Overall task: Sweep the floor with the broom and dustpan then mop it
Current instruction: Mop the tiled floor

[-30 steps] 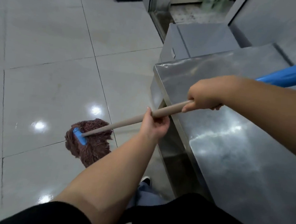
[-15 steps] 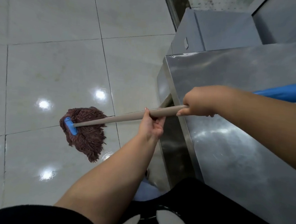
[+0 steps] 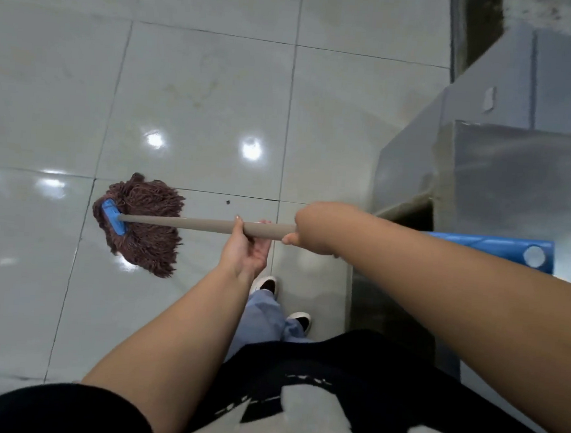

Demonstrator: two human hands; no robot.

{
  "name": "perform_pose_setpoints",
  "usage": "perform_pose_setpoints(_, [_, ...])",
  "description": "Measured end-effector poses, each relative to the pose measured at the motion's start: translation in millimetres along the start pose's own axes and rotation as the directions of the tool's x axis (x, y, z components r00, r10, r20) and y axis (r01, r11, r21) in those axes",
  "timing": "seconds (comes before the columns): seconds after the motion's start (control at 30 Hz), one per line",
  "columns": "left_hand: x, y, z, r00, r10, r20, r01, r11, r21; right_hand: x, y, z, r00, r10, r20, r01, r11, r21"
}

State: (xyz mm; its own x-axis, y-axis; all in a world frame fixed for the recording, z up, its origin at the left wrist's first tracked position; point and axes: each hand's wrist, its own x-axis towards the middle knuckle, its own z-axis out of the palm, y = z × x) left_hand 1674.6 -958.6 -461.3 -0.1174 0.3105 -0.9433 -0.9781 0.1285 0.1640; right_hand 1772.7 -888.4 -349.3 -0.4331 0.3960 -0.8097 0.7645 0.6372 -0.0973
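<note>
A mop with brown yarn strands [image 3: 145,226] and a blue clamp [image 3: 113,222] lies spread on the glossy grey tiled floor [image 3: 197,102] at centre left. Its tan handle [image 3: 182,223] runs level to the right. My left hand [image 3: 246,247] grips the handle from below, palm up. My right hand [image 3: 313,228] grips it from above, just to the right of the left hand. The handle's blue upper end [image 3: 498,251] sticks out behind my right forearm. No broom or dustpan is in view.
A stainless steel counter [image 3: 516,185] and a lower steel box [image 3: 489,88] stand at the right, close to my right arm. A small dark speck [image 3: 227,202] lies on the tile near the mop. My two shoes [image 3: 299,320] stand beside the counter's base.
The mop head has slid over the floor and the handle now lies level across the view. The view has tilted down and left, away from the counter. Both hands keep their grip.
</note>
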Motion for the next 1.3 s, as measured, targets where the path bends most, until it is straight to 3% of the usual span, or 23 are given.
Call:
perform_pose_setpoints(0.33, [7, 53, -42, 0.989, 0.099, -0.113, -0.105, 0.994, -0.043, 30, -70, -8, 0.996, -0.084, 0.039, 0.083, 0.996, 0.027])
perform_pose_setpoints(0.5, [-20, 18, -9, 0.999, 0.044, -0.003, -0.044, 0.999, -0.028, -5, -18, -20, 0.996, 0.053, 0.075, -0.058, 0.996, 0.071])
perform_pose_setpoints(0.67, [-51, -48, 12, 0.994, -0.087, 0.062, 0.076, 0.983, 0.170, -65, 37, -2, 0.968, 0.162, 0.193, -0.175, 0.983, 0.056])
perform_pose_setpoints(0.87, [-81, -96, 24, 0.977, -0.149, 0.155, 0.116, 0.972, 0.203, -111, 75, 8, 0.950, 0.250, 0.188, -0.269, 0.960, 0.083])
perform_pose_setpoints(0.97, [-85, -94, 18, 0.976, -0.145, 0.164, 0.132, 0.988, 0.085, -100, 67, 17, 0.967, 0.219, 0.131, -0.229, 0.971, 0.067])
perform_pose_setpoints(1.13, [-63, -52, -13, 0.996, -0.061, 0.063, 0.066, 0.996, -0.068, -54, 10, 29, 0.995, 0.092, 0.038, -0.090, 0.993, -0.071])
perform_pose_setpoints(1.3, [-49, 7, -41, 1.000, -0.001, -0.007, 0.000, 0.991, -0.133, -20, -52, 14, 1.000, 0.000, 0.013, 0.001, 0.999, -0.046])
